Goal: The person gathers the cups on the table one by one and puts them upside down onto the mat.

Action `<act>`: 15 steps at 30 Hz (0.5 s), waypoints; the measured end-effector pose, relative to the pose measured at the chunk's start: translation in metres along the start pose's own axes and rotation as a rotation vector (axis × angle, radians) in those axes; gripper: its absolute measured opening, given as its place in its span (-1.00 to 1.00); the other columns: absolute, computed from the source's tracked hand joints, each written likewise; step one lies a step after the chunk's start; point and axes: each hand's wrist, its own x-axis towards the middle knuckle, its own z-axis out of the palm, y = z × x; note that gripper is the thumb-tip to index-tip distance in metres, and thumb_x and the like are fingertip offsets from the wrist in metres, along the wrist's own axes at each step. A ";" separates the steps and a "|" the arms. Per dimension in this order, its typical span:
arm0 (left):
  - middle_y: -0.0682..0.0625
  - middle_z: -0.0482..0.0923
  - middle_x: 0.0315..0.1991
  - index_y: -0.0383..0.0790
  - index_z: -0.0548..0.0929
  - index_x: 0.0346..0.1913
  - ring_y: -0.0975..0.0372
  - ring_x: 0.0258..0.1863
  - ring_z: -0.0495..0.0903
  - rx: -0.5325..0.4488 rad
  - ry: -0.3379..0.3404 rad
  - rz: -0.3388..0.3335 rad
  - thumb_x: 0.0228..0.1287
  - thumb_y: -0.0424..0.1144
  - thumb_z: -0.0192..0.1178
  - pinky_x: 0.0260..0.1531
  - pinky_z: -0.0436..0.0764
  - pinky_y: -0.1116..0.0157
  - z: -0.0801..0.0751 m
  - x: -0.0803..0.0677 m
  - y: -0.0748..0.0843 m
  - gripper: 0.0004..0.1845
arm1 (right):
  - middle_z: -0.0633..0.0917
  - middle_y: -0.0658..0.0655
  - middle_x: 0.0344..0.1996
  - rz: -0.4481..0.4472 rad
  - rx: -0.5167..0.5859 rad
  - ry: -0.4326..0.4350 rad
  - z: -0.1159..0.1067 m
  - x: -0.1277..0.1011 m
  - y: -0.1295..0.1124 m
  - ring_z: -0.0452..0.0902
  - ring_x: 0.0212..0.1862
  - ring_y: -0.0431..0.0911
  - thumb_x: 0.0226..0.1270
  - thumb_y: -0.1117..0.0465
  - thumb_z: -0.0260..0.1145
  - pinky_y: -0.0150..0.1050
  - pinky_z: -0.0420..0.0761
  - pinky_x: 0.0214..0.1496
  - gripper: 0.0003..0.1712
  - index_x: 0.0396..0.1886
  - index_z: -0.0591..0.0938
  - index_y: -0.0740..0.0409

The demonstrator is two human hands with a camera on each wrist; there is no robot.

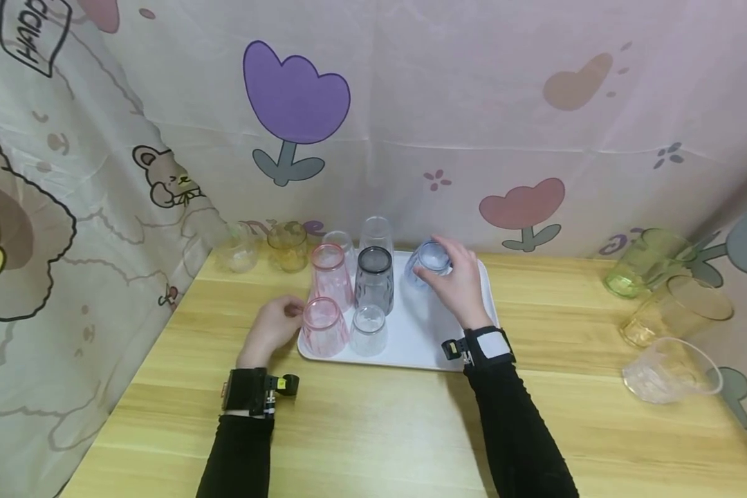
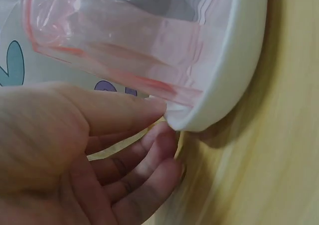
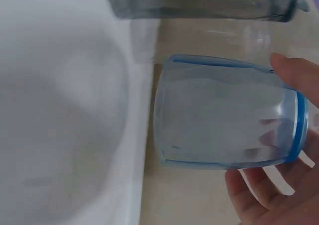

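Observation:
With thumb and fingers, my right hand grips a blue-tinted glass at the back right of the white tray. In the right wrist view its narrower, blue-edged end is toward the palm; whether it touches the tray I cannot tell. My left hand pinches the tray's left rim, thumb above and fingers below, beside a pink glass. Another pink glass, a grey glass and a small clear glass stand on the tray's left half.
Two clear glasses stand behind the grey one. At the back left are an amber glass and a clear glass. Green, amber and clear glasses stand at the right. A patterned curtain borders the table.

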 end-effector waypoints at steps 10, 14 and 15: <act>-0.25 0.71 -0.05 -0.38 0.67 0.11 -0.07 -0.01 0.66 -0.015 0.002 -0.049 0.39 -0.36 0.26 0.12 0.60 -0.08 0.003 0.001 0.000 -0.71 | 0.53 0.34 0.37 0.061 -0.107 -0.133 0.016 0.021 0.011 0.36 0.35 0.28 0.18 0.18 0.60 0.24 0.43 0.36 -0.17 0.45 0.51 0.18; -0.25 0.71 -0.05 -0.39 0.67 0.12 -0.06 -0.01 0.66 -0.020 0.005 -0.046 0.39 -0.36 0.25 0.12 0.61 -0.06 0.003 0.001 0.001 -0.70 | 0.53 0.36 0.36 0.051 -0.124 -0.138 0.021 0.028 0.011 0.37 0.36 0.31 0.16 0.20 0.60 0.24 0.41 0.38 -0.17 0.44 0.51 0.20; -0.25 0.71 -0.05 -0.39 0.67 0.12 -0.06 -0.01 0.67 -0.022 0.004 -0.045 0.39 -0.36 0.24 0.12 0.61 -0.07 0.003 0.001 0.002 -0.70 | 0.53 0.36 0.36 0.049 -0.125 -0.141 0.022 0.030 0.011 0.37 0.36 0.31 0.16 0.21 0.60 0.24 0.41 0.40 -0.17 0.43 0.51 0.20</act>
